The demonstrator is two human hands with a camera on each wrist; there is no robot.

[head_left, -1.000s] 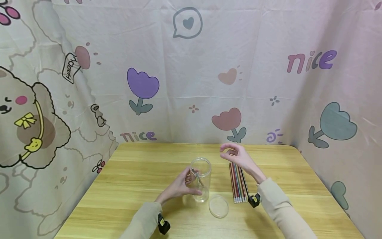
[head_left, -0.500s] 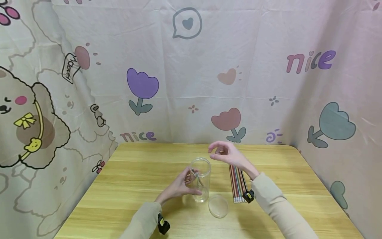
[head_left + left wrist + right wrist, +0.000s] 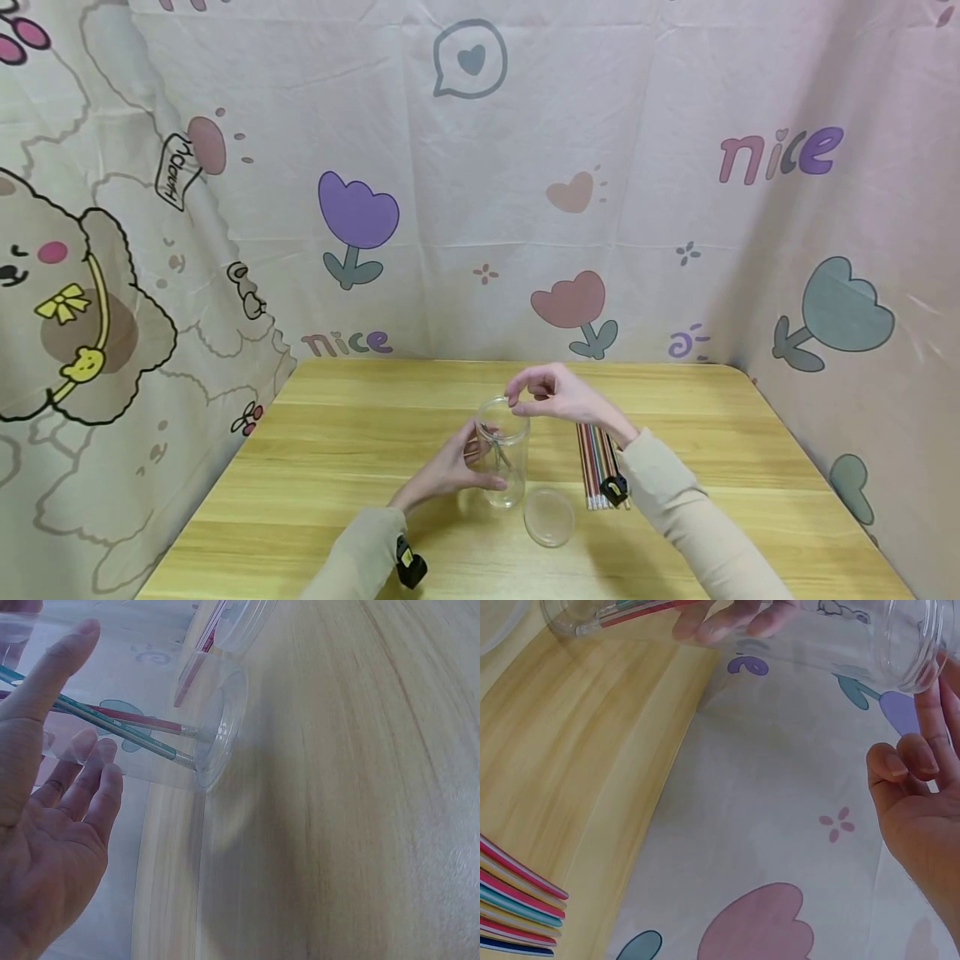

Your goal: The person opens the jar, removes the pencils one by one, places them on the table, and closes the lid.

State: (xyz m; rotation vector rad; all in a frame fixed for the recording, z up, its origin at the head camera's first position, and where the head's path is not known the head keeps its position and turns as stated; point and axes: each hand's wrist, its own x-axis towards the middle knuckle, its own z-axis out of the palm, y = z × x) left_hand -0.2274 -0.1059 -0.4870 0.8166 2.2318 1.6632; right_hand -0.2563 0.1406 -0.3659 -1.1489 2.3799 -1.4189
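Pencils (image 3: 142,738) are leaning inside a clear jar (image 3: 513,458) the left hand (image 3: 450,467) has a grip on, and the right hand (image 3: 562,396) is up at its top, fingers loosely bent, seemingly empty, so I'd call it reach-in time, needing a careful pinch next.

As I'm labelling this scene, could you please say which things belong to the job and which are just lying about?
Probably the job:
jar, held by the left hand
pencils inside it
row of pencils

Apparently just around:
untouched lid
cloth

Fingers (image 3: 103,796) hold a clear jar (image 3: 161,686) containing two pencils (image 3: 127,733).
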